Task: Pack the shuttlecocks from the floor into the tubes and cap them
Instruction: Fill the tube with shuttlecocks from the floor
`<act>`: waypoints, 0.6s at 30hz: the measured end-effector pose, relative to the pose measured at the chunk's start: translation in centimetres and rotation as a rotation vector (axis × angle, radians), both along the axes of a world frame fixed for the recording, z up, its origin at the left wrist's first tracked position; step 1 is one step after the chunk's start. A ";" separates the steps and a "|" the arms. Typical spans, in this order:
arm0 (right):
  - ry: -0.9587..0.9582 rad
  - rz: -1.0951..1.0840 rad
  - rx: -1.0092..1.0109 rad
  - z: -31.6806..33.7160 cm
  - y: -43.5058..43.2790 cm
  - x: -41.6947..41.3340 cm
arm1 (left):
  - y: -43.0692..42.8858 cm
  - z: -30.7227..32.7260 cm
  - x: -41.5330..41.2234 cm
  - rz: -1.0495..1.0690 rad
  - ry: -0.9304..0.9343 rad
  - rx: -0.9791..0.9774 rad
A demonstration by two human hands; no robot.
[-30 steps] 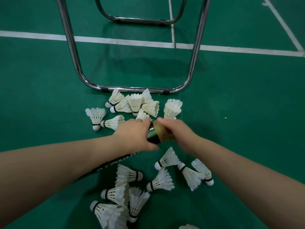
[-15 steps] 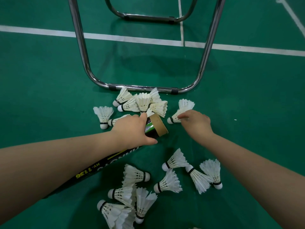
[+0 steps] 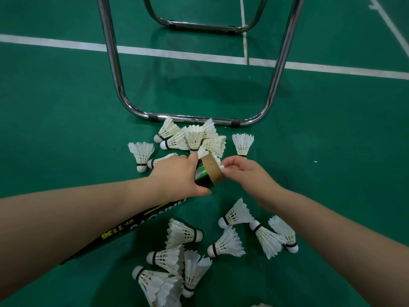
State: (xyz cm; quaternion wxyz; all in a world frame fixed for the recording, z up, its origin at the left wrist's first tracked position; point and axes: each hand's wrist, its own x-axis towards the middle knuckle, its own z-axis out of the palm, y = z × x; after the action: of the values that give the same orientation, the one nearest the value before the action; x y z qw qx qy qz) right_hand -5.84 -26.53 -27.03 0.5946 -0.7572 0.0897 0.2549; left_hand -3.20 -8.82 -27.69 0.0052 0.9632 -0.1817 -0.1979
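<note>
My left hand (image 3: 177, 176) grips a black and green shuttlecock tube (image 3: 204, 175) near its open end, which has a brown cardboard rim. The tube's long body runs back under my left forearm. At that rim my right hand (image 3: 247, 176) pinches a small white piece of a shuttlecock (image 3: 222, 168); most of it is hidden. White feathers (image 3: 202, 151) show at the tube's mouth. Several white shuttlecocks lie in a far pile (image 3: 194, 138), and one stands alone (image 3: 242, 144) just beyond my right hand. Several more are scattered near me (image 3: 228, 243).
A chrome tubular chair frame (image 3: 194, 119) rests on the green court floor just behind the far pile, with a second bar (image 3: 199, 26) further back. White court lines (image 3: 177, 55) cross the floor beyond it.
My right hand went out to the lone shuttlecock on the right, then came back to the tube's mouth with something white pinched in its fingers. My left hand kept holding the tube.
</note>
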 end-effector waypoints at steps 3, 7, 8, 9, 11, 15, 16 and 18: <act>0.073 0.137 0.132 0.2 -0.4 0.2 | 0.1 0.3 -0.5 -0.009 0.002 0.005; 0.191 0.339 0.199 0.4 -0.7 0.1 | -0.1 0.6 -1.3 -0.056 0.016 -0.011; 0.224 0.366 0.207 0.4 -0.5 0.0 | -0.3 0.7 -1.6 -0.071 0.014 -0.023; 0.259 0.386 0.213 0.3 -0.3 -0.2 | -0.4 0.7 -1.8 -0.089 0.007 -0.033; 0.320 0.446 0.224 0.5 0.2 -0.6 | -0.7 0.8 -2.4 -0.126 -0.013 -0.035; 0.365 0.511 0.202 0.3 0.7 -1.2 | -0.8 0.8 -3.2 -0.144 -0.020 -0.015; 0.346 0.456 0.167 0.1 1.0 -1.2 | -0.7 0.8 -3.1 -0.131 -0.013 -0.019; 0.265 0.286 0.133 0.0 1.8 -0.8 | -0.3 1.0 -2.5 -0.095 -0.008 -0.038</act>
State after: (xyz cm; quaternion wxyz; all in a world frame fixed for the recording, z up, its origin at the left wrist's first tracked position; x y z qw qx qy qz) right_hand -6.62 -24.76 -26.99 0.5841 -0.6812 0.0419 0.4395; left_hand -5.72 -9.15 -26.72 0.0134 0.9540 -0.2311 -0.1908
